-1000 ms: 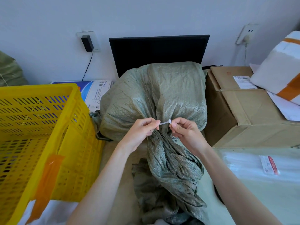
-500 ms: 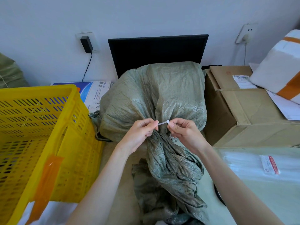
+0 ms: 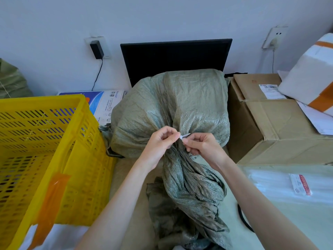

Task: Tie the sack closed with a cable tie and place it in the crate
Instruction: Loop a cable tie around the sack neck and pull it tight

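A full grey-green woven sack [image 3: 173,109] lies in the middle, its gathered neck pointing toward me and its loose mouth fabric trailing down. A thin white cable tie [image 3: 184,136] crosses the bunched neck. My left hand [image 3: 160,145] pinches one end of the tie with thumb and fingers. My right hand [image 3: 201,147] pinches the other end, right beside the left. The yellow slatted plastic crate [image 3: 54,152] stands to the left of the sack, its inside partly visible and showing nothing in it.
Brown cardboard boxes [image 3: 270,123] crowd the right, with a white orange-taped parcel [image 3: 310,74] on top. A black monitor [image 3: 176,58] stands behind the sack. A printed box [image 3: 106,103] lies behind the crate. A plastic-wrapped pack [image 3: 292,184] lies at lower right.
My two hands have drawn closer together at the sack's neck, so less of the cable tie shows between them. The sack and crate have not moved.
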Demonstrator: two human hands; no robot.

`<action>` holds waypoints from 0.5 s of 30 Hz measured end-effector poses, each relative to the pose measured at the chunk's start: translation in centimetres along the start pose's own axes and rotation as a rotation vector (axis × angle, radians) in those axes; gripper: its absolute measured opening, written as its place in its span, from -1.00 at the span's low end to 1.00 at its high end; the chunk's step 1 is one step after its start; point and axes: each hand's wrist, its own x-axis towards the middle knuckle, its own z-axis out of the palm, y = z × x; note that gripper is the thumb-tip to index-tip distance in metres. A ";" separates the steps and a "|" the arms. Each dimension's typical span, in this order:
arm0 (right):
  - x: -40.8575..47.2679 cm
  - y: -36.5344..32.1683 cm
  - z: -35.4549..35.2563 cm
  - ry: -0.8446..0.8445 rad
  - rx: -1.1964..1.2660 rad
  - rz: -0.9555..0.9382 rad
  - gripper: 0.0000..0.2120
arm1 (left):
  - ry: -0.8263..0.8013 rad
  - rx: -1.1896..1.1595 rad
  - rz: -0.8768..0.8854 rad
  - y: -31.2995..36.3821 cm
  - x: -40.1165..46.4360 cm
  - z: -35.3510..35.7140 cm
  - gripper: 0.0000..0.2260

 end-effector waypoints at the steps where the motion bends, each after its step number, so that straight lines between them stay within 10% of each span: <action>1: 0.0 -0.1 0.1 0.021 -0.013 -0.009 -0.86 | 0.015 0.003 0.028 -0.1 0.0 0.0 -0.93; 15: -1.0 -2.3 0.6 0.087 -0.190 -0.093 -0.77 | 0.058 0.222 0.228 -0.3 -0.4 0.6 -0.97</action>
